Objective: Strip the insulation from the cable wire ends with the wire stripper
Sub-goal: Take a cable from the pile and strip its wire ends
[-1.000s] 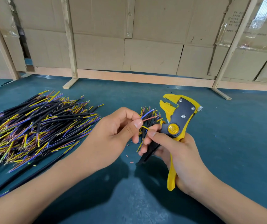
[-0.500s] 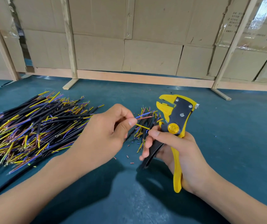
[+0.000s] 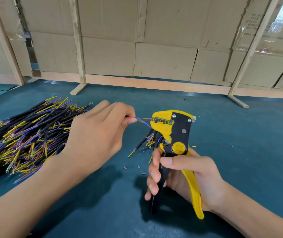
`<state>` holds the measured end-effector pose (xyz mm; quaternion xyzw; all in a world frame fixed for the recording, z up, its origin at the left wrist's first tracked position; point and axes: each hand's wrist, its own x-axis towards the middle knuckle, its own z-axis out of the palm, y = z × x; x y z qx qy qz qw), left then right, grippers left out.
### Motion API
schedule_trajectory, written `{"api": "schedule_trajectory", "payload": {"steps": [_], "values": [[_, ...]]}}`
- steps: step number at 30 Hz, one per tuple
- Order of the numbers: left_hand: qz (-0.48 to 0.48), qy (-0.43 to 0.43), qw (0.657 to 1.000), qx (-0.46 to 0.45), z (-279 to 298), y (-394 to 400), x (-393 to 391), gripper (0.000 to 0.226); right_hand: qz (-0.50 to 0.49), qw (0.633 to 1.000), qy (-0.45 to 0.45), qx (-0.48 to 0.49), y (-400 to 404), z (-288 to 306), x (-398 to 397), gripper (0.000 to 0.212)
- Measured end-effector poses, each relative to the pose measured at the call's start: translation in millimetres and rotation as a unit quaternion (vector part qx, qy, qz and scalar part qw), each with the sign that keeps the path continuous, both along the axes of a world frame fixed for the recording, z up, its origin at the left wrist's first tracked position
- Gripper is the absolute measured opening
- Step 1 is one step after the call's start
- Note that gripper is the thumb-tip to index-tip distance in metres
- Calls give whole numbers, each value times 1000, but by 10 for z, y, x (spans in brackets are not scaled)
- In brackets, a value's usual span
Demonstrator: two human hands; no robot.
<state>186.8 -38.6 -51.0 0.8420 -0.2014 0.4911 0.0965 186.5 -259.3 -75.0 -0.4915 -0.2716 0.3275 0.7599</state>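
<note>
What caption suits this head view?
Left hand feeds thin coloured wires into yellow-and-black wire stripper gripped by right hand.

The left hand [image 3: 96, 134] hides the cable [image 3: 141, 119] it pinches, apart from thin cores reaching the stripper [image 3: 173, 133]. The right hand [image 3: 185, 176] covers the handles' middle. Left of the left hand, the pile [image 3: 20, 134] runs off the edge.

Beyond the grip, a teal tabletop [image 3: 240, 143] runs back to a cardboard wall [image 3: 163, 57] — braced by 4 slanting wooden battens [image 3: 78, 48].
</note>
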Motion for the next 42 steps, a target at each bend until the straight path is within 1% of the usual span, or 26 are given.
{"api": "schedule_trajectory", "payload": {"steps": [4, 8, 12, 14, 16, 19, 23, 24, 27, 30, 32, 34, 36, 38, 42], "values": [[5, -7, 1000, 16, -3, -10, 9, 22, -9, 1000, 11, 1, 9, -6, 0, 30], [37, -60, 990, 121, 37, 7, 39, 25, -10, 1000, 16, 1, 13, -7, 0, 28], [53, -82, 984, 146, 45, 9, 42, 12, -3, 1000, 24, 2, 19, -3, 8, 27], [53, -83, 982, 164, 40, 16, 44, 28, -2, 1000, 27, 2, 18, -3, 10, 26], [49, -81, 980, 175, 54, 20, 46, 38, -1, 1000, 30, 1, 13, -10, 15, 26], [40, -64, 978, 196, 55, -12, 37, 42, -5, 999, 39, 4, 15, -18, 25, 25], [-3, -30, 964, 264, 40, -67, 51, 50, -32, 997, 74, 19, 12, -14, 39, 24], [-14, -22, 959, 282, 30, -72, 55, 47, -41, 996, 77, 22, 0, -4, 47, 24], [-47, 4, 946, 321, 1, -88, 46, 26, -78, 994, 67, 34, -71, 78, 99, 23], [-106, 44, 947, 301, 3, -142, -17, 15, -112, 991, 54, 43, -171, 207, 181, 19], [-139, 59, 944, 294, 4, -185, -59, 12, -132, 990, 42, 27, -229, 262, 231, 19], [-158, 69, 942, 289, -10, -216, -82, 9, -135, 990, 29, -3, -267, 271, 264, 24], [-153, 76, 948, 268, -33, -231, -88, 8, -121, 992, 25, -28, -273, 252, 272, 30], [-135, 82, 961, 225, -46, -219, -74, 13, -106, 993, 22, -42, -261, 233, 264, 34], [-58, 68, 986, 143, -9, -83, 17, 17, -74, 996, 8, -47, -256, 231, 231, 32]]}}
